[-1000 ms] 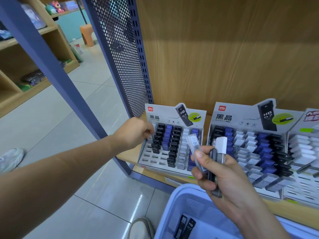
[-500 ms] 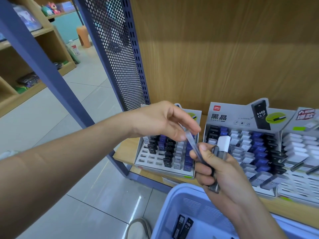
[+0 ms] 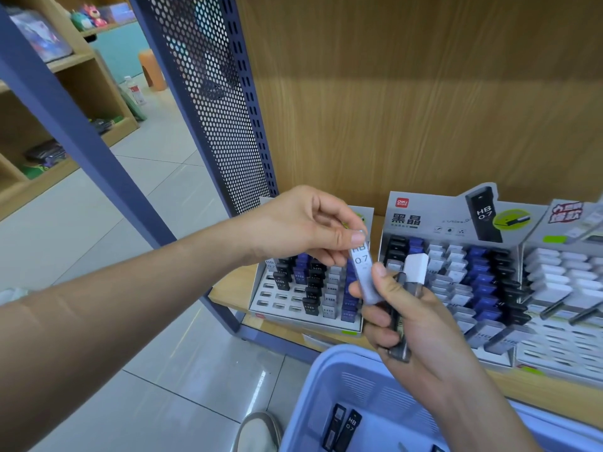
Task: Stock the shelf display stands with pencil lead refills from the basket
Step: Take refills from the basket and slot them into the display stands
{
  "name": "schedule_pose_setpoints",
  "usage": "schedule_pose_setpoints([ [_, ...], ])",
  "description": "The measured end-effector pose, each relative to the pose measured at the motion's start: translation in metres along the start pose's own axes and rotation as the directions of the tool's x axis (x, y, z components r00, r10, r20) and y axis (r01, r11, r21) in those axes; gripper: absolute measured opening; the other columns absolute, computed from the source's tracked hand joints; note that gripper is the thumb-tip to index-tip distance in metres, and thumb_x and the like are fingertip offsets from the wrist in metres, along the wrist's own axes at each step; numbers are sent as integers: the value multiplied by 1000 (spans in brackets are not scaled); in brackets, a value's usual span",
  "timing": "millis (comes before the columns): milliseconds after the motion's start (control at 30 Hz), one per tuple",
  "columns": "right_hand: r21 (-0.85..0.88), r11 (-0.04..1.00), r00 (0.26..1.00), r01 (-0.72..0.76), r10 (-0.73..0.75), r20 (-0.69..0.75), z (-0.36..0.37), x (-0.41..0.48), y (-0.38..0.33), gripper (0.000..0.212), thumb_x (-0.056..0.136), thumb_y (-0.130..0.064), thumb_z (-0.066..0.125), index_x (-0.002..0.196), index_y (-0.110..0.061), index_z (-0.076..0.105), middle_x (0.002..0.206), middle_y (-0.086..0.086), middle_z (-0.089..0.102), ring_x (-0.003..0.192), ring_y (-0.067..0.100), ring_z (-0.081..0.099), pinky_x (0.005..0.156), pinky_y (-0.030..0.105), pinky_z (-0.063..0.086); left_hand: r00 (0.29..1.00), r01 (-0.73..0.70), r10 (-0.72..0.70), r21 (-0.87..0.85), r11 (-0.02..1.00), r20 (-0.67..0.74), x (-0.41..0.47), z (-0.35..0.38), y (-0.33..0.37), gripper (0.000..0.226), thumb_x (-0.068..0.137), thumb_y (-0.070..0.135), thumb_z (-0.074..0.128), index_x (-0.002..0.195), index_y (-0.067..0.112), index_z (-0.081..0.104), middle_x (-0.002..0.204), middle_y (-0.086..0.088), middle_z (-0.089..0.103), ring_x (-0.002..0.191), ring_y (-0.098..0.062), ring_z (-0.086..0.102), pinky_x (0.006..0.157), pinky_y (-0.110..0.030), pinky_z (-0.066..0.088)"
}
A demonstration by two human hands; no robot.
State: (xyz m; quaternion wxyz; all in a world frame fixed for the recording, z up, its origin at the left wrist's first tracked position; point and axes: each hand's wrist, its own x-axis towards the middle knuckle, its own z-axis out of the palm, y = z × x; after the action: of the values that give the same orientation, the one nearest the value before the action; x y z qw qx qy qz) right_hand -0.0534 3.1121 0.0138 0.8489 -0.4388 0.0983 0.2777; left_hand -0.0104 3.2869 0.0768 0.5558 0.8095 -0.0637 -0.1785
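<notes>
Pencil lead refill, clear case marked HB 0.7 (image 3: 363,272): item in transit, held in the air in front of the left display stand, between the two hands.

Left hand (image 3: 303,223): thumb and forefinger pinch the top end of the clear case; the other fingers are curled beneath.

Left display stand (image 3: 274,302): on the shelf (image 3: 228,288), beside the perforated panel (image 3: 212,109). Partly filled: black, blue and clear columns toward the back and right, bare slots in the front left rows.

Right hand (image 3: 424,324): closed round a bundle of refills (image 3: 400,321), one with a white cap (image 3: 416,267) standing proud. Its thumb touches the lower part of the clear case.

Middle display stand (image 3: 424,220): appears full.

Right display stand (image 3: 566,212): white cases, only partly in view.

Basket (image 3: 368,386): below the right hand. At least two black refills (image 3: 342,429) lie in it.

Risks, as judged:
- The clear case looks slick and is held only at its tip. It may slip once it parts from the right hand and drop to the floor (image 3: 163,353) rather than the basket.
- The bundle is gripped one-handed, so drawing one piece out could loosen the rest.
- The slots are narrow and the neighbouring cases stand tall. A skewed insertion could topple a column, or put clear stock in a black or blue row.
</notes>
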Motion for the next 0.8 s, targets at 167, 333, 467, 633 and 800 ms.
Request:
schedule_pose_setpoints([
  [167, 90, 994, 998, -58, 57, 16, 2, 3, 0, 34, 74, -22, 67, 101, 0, 71, 79, 13, 65, 51, 11, 44, 40, 18, 35, 987, -30, 46, 102, 994, -154, -5, -17, 8, 6, 81, 6, 69, 87, 4, 70, 72, -11, 67, 61, -14, 62, 60, -24, 54],
  [333, 159, 984, 995, -84, 76, 59, -2, 5, 0, 33, 69, 3, 59, 100, 6, 74, 77, 12, 58, 61, 16, 55, 52, 21, 50, 946, 119, 29, 431, 894, -322, -19, -61, -8, 2, 81, 8, 71, 81, 8, 70, 67, -9, 68, 57, -14, 62, 61, -31, 56],
  [467, 109, 993, 998, -47, 42, 48, 2, 5, 5, 30, 75, 0, 63, 102, 4, 72, 71, 13, 63, 63, 21, 63, 50, 22, 53, 934, 235, 25, 666, 708, -356, -27, -74, -52, 4, 81, 19, 73, 83, 16, 72, 69, 4, 69, 59, -1, 60, 69, -26, 54],
  [633, 20, 998, 998, -56, 56, 30, 5, 4, 12, 19, 74, -16, 68, 87, -4, 75, 71, 7, 64, 55, 13, 60, 45, 20, 51, 917, 255, 57, 690, 678, -396, -30, -61, -96, 12, 83, 22, 71, 94, 17, 73, 82, 8, 70, 69, 4, 58, 71, -14, 46],
  [800, 37, 997, 996, -72, 70, 49, -1, 8, 15, 27, 83, -20, 62, 107, -6, 59, 68, 5, 56, 42, 5, 38, 34, 13, 30, 913, 246, 84, 704, 666, -399, -23, -50, -113, 18, 86, 22, 68, 102, 17, 72, 92, 4, 72, 82, -8, 63, 76, -16, 43],
])
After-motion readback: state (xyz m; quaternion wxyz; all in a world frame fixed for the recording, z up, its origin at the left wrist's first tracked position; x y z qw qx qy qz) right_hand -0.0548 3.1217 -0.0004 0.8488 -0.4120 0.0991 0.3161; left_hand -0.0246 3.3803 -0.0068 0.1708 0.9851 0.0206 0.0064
